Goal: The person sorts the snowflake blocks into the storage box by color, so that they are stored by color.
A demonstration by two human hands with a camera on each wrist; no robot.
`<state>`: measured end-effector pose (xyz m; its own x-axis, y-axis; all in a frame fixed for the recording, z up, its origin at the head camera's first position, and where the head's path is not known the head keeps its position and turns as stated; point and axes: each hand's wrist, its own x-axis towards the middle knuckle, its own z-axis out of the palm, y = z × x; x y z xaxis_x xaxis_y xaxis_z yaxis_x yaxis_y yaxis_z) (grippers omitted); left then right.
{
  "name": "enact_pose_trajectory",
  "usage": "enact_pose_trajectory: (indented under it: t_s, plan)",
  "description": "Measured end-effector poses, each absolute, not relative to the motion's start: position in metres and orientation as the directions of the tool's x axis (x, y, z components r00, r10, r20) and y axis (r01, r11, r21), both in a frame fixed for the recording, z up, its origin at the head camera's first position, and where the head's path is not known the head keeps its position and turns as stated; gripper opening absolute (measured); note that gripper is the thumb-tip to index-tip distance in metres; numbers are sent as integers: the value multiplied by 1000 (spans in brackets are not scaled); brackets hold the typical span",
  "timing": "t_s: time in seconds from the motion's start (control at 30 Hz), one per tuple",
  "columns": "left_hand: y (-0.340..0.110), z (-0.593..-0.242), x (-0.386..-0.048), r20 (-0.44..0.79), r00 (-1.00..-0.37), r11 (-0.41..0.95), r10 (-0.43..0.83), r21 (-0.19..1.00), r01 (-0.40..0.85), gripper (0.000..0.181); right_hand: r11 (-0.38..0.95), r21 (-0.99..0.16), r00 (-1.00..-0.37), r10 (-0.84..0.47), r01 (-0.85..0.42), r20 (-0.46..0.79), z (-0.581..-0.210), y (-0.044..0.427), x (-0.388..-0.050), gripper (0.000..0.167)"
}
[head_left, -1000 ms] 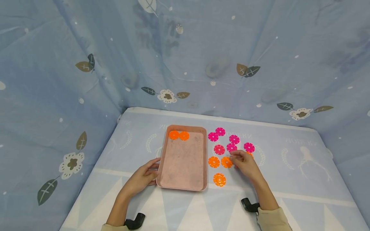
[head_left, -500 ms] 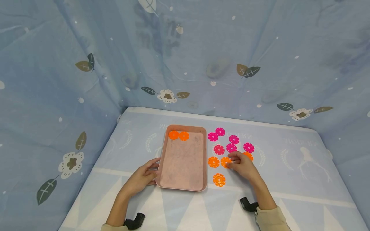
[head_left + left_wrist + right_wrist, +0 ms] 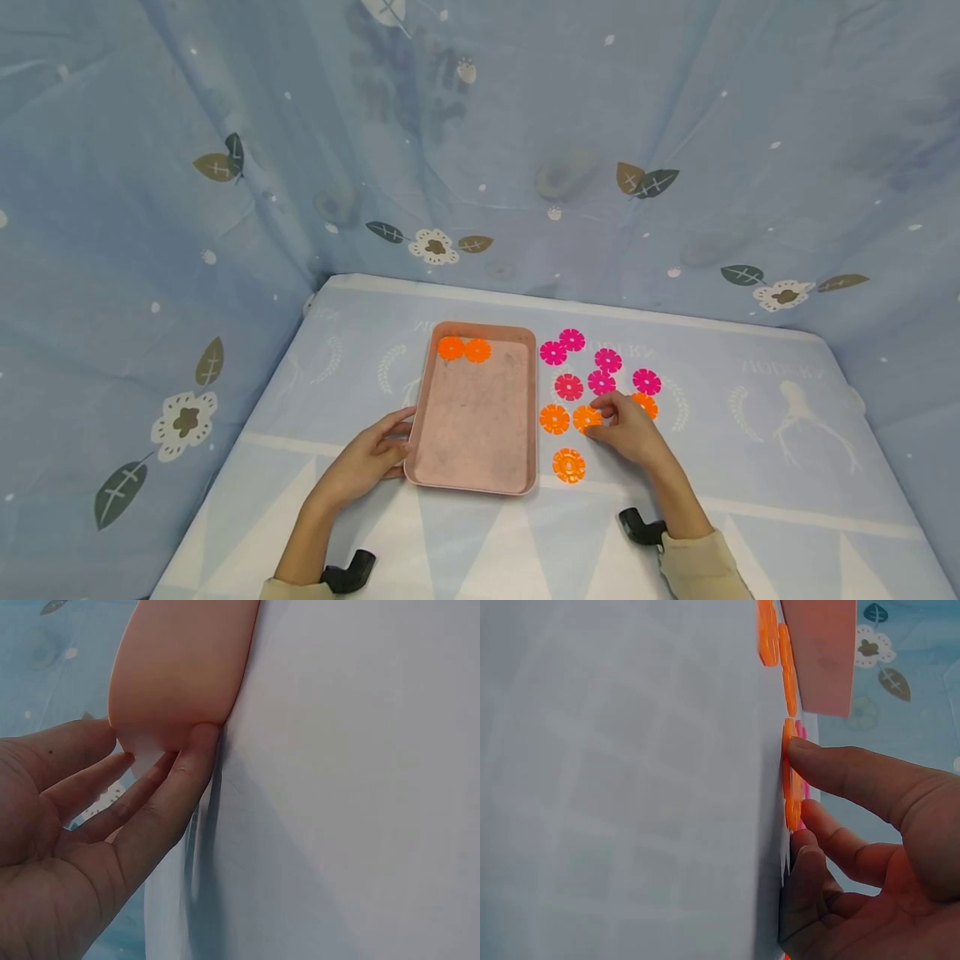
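Note:
A pink tray [image 3: 477, 417] lies flat on the table. My left hand [image 3: 365, 461] is at its near left corner; in the left wrist view my fingertips [image 3: 196, 742] touch the outer wall of the tray [image 3: 184, 667], the fingers fairly straight. To the right of the tray, my right hand [image 3: 632, 429] pinches an orange notched flower disc [image 3: 585, 418] between thumb and forefinger. In the right wrist view the thumb [image 3: 810, 761] presses on this orange disc [image 3: 787, 776], which lies flat on the table. Two orange discs [image 3: 477, 350] lie inside the tray at its far left.
More orange discs [image 3: 555, 419] lie around my right hand, one of them partly hidden behind it. A red disc [image 3: 568, 387] and several magenta discs [image 3: 608, 360] lie farther back. Patterned blue cloth [image 3: 487, 150] walls off the far side of the table.
My right hand has shifted slightly left onto the orange disc, its thumb now on the near edge. More of the orange disc behind the hand shows. The left hand and tray stay put.

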<state>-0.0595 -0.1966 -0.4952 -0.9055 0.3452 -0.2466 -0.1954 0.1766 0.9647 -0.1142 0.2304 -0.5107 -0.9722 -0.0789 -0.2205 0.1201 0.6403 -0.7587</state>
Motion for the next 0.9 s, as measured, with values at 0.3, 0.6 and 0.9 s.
enact_pose_trajectory:
  t_s: [0.3,0.6,0.9]
  plan:
    - [-196,-495,-60,-245,-904,176,350,965,-194,57,638,-757,-971,-61,141,-233,-508,232,-115,38]
    - [-196,-494,-60,-246,-908,183,339,964,-192,56,579,-795,-969,-34,179,-243,-507,235,-113,14]
    - [-196,-495,-59,-243,-910,187,337,964,-188,57,529,-827,-967,-40,192,-251,-508,238,-115,15]
